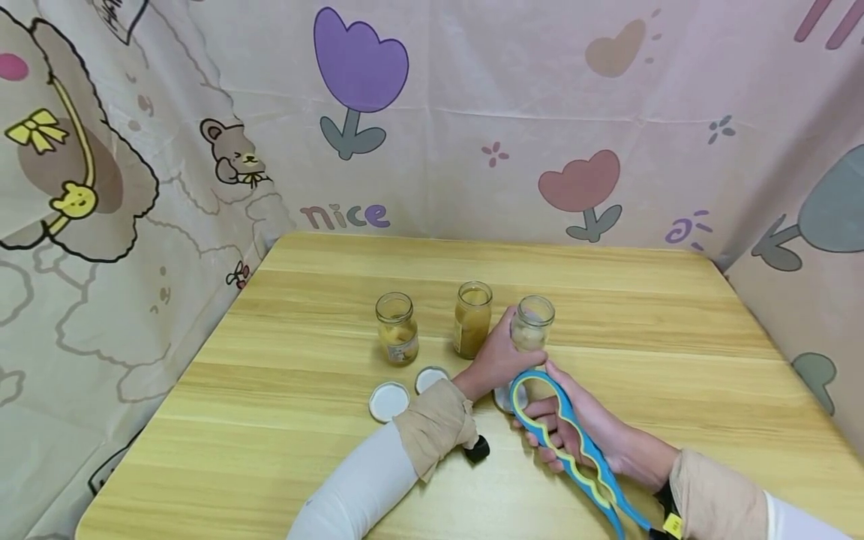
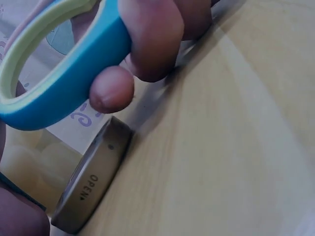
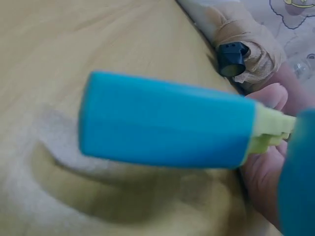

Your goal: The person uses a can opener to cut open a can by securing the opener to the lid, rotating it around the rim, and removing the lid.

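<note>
My left hand [image 1: 496, 364] grips a glass jar [image 1: 533, 324] without a lid, the rightmost of three. In my right hand [image 1: 601, 431] is a blue and yellow jar opener [image 1: 586, 442], its rounded end close below that jar. The opener's blue outer side [image 3: 167, 123] fills much of the right wrist view. Partly behind the opener, a lid [image 1: 503, 397] lies on the table near the left wrist. The left wrist view shows a metal lid [image 2: 93, 177] with "OPEN" on its side, under the opener and fingers [image 2: 152, 39].
Two more open jars stand to the left, one [image 1: 472, 322] with tan contents and one [image 1: 398, 337] partly filled. Two lids, white inside up, lie in front of them: one [image 1: 389, 402] and another [image 1: 430, 379]. A patterned cloth [image 1: 445, 180] hangs behind the wooden table [image 1: 236, 420].
</note>
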Tool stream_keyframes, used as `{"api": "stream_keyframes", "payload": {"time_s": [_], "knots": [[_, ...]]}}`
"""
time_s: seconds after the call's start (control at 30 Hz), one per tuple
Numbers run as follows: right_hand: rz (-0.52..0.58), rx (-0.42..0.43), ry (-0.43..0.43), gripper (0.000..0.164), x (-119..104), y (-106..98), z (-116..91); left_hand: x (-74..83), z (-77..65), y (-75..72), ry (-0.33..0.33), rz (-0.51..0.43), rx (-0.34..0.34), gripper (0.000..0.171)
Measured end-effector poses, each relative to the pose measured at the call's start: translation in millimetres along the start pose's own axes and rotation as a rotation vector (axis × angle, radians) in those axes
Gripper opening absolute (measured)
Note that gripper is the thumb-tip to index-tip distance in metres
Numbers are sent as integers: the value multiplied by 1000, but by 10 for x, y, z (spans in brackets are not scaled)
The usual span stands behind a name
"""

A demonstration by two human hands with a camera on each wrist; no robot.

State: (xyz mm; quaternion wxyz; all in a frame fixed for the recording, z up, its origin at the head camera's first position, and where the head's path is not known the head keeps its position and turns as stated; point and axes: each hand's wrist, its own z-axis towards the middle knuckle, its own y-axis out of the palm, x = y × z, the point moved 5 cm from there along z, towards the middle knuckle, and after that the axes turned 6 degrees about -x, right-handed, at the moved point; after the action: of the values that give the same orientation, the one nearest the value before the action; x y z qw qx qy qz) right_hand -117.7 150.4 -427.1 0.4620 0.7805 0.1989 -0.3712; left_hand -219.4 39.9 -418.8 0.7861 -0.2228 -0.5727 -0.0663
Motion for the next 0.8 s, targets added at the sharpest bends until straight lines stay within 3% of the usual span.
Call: {"api": "stream_keyframes", "payload": {"time_s": [0.23,0.4,0.67,0.8], "knots": [[-36,-39,-163,76,-181,94,-116,14,-12,-7,-8,-11,5,65],[-132,-50,-268,72,-371,158,-188,29,-20,-37,-17,5,6,69],[-274,73,-301,63,-521,130,-307,54,-78,-35,-44,24,29,81],[-337,125,-291,62,-563,116,-363,117,-114,-46,-22,52,51,87]]}}
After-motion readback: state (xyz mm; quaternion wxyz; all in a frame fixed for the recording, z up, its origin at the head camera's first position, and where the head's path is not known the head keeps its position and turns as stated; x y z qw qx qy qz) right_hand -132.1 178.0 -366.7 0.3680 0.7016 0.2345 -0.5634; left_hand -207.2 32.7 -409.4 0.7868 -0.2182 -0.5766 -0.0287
